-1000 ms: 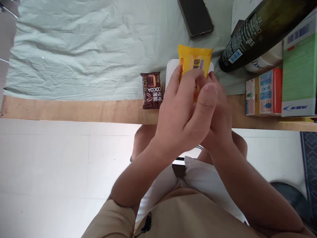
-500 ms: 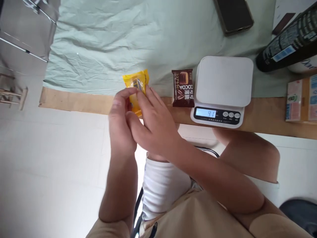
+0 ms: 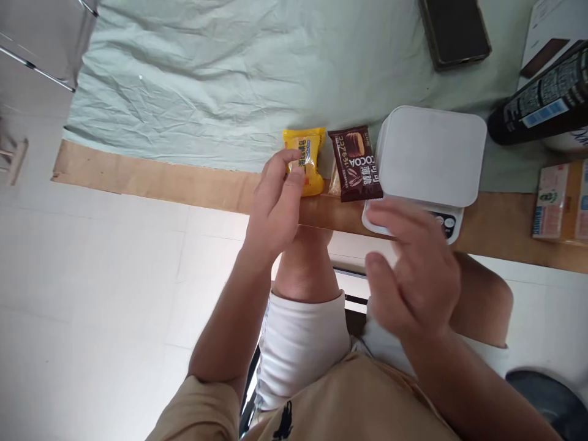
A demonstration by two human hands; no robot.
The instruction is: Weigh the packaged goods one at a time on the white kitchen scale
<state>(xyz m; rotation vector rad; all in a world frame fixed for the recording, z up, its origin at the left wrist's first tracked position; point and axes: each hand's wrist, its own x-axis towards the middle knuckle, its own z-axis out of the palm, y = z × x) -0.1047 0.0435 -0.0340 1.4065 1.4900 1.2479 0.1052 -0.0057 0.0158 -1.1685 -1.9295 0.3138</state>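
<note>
Along the table edge (image 3: 151, 184), left hand (image 3: 275, 208) pinches yellow packet (image 3: 309, 165); right hand (image 3: 413, 269), blurred, seems open, empty.

Left hand (image 3: 275, 208) extended, fingers (image 3: 294, 177) pinched; right hand (image 3: 413, 269) hovering, apparently spread, blurred.

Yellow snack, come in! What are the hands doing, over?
Left hand fingers on yellow snack at table edge. Right hand open, empty, before scale. Brown snack beside.
</note>
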